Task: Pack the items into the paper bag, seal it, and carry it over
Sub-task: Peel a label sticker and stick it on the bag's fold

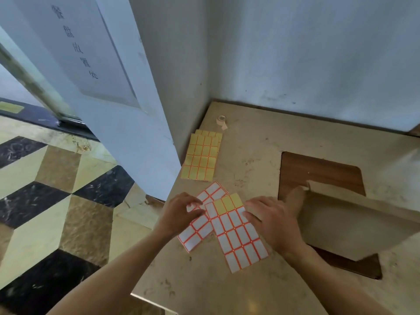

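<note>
Several label sheets lie on the beige counter (250, 142). White label sheets with red borders (241, 242) are spread near the front, one showing a yellow strip at its top. My left hand (181, 214) rests on the left white sheet (195, 235), fingers bent over its edge. My right hand (270, 221) presses flat on the right edge of the larger white sheet. A stack of yellow label sheets (201, 156) lies farther back by the wall. The brown paper bag (354, 221) lies on its side to the right, mouth toward my right hand.
A small roll of tape (221, 120) stands near the back corner of the counter. A dark wooden inset (318, 169) shows under the bag. White walls close off the back and left. The counter's left edge drops to a patterned tile floor (56, 201).
</note>
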